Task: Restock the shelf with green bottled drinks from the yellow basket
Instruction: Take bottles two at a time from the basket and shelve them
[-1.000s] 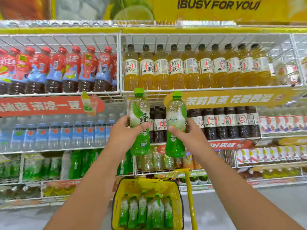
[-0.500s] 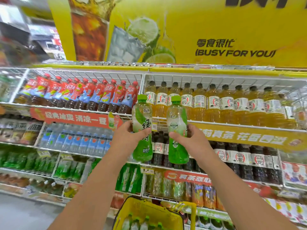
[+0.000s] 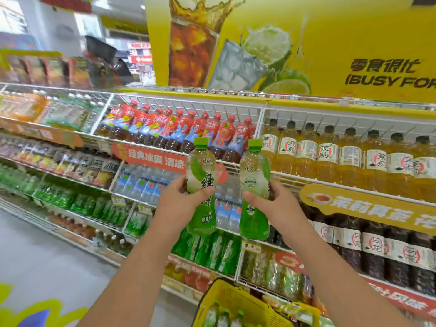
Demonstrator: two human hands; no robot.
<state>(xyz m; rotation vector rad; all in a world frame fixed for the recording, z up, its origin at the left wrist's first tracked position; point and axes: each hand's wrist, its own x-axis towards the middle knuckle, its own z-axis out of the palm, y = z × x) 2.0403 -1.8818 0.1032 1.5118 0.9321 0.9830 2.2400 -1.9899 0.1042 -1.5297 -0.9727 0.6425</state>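
One green tea bottle point(image 3: 201, 185) is gripped upright in the left hand point(image 3: 175, 204), another point(image 3: 254, 190) in the right hand point(image 3: 276, 206), above the yellow basket point(image 3: 238, 300). Carrying is under way; the green-bottle shelf row point(image 3: 210, 251) below must be reached next.

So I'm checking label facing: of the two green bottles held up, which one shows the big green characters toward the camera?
The left hand's bottle: large green characters face the camera. The right hand's bottle shows only small print and a round seal.

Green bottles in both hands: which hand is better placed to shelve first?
Probably the left hand: its green bottle hangs nearer the green drinks row at lower left than the right hand.
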